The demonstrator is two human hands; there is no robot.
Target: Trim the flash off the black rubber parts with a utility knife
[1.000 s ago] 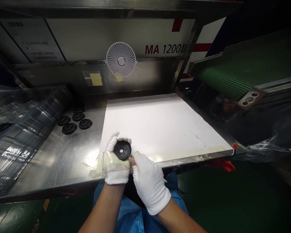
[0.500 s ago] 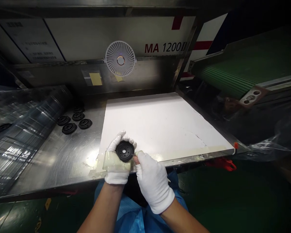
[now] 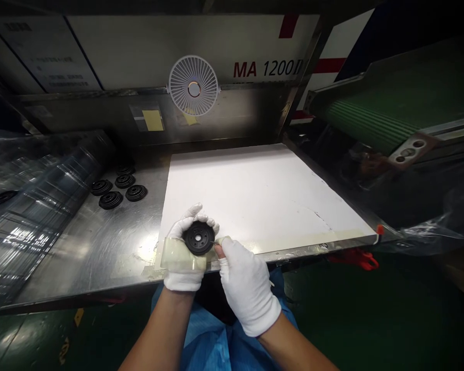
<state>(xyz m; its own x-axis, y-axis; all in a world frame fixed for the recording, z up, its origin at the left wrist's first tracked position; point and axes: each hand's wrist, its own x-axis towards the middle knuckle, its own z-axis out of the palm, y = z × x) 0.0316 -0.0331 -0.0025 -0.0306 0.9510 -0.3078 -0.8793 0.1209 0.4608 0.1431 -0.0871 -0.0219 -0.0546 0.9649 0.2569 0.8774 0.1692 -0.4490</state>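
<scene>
My left hand (image 3: 182,263), in a white glove with tape over the back, grips a round black rubber part (image 3: 198,238) with a ring of small holes, face up, over the near edge of the white board (image 3: 255,196). My right hand (image 3: 245,283), also gloved, is pinched shut against the part's right rim on something too small to make out. Both hands sit at the front edge of the steel bench (image 3: 100,242).
Several more black ribbed parts (image 3: 118,188) lie on the steel at the left. Clear plastic wrap (image 3: 27,206) covers the far left. A small white fan (image 3: 194,85) hangs on the machine's back wall. A green conveyor (image 3: 375,123) rises at the right, with red-handled scissors (image 3: 353,257) below the bench edge.
The hands have hardly moved. The black part has shifted slightly right in my left hand, and my right fingertips have stayed at its rim. The view has tilted a little.
</scene>
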